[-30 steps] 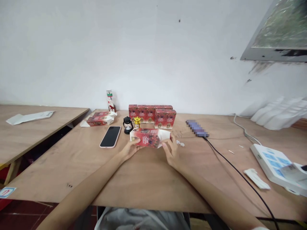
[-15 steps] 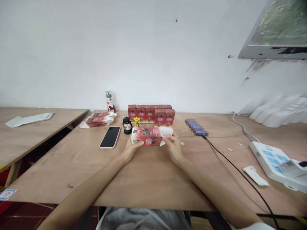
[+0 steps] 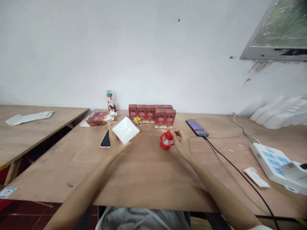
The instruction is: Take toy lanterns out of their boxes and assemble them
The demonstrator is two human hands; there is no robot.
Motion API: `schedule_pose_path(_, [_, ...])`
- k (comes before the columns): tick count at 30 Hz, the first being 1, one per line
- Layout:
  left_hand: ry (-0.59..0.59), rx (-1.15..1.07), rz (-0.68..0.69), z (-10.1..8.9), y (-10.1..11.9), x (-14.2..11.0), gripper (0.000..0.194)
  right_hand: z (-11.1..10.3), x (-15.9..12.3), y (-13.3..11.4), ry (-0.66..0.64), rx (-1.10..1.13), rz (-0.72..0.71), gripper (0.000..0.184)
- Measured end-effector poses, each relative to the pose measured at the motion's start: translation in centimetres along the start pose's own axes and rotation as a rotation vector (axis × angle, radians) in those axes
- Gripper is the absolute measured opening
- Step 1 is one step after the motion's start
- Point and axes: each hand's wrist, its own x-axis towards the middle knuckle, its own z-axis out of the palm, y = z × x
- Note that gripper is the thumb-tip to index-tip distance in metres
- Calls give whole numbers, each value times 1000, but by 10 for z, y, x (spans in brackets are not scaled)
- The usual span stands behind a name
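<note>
While the left hand [image 3: 117, 143] gripped an open box [image 3: 125, 130], its white inside faced the camera, and the right hand [image 3: 183, 143] had a small red lantern [image 3: 167, 140]! Up at the lantern's top went the grip, thumb and fingers nearly closed on it, the body leaning slightly over the tabletop [image 3: 148, 182]; whether its base touched the wood, one couldn't tell. The left hand was curled around the box, some of its fingers hidden behind it.

And what a line-up beyond! Just past the box, to its right, stood a gold lantern [image 3: 137, 120], partly covered. Farther back, red boxes [image 3: 165, 118] stood close together near the wall [image 3: 153, 70]. Over on the far left lay a red carton [image 3: 98, 119] with white flaps out, a bottle [image 3: 110, 103] upright beyond it. A phone [image 3: 105, 141] lay left of the left hand, partly hidden; another, the cabled phone [image 3: 195, 127], lay right of the red boxes.
</note>
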Motion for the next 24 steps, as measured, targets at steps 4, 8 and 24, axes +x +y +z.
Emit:
schedule_pose_path(4, [-130, 420, 542, 3, 6, -3, 63, 3, -9, -12, 3, -239, -135, 27])
schedule_pose_path(8, [-310, 621, 652, 12, 10, -11, 63, 6, -23, -30, 72, -301, -343, 24])
schedule_pose_path(24, [-365, 690, 680, 19, 12, -24, 56, 29, -60, -39, -180, 79, -309, 24])
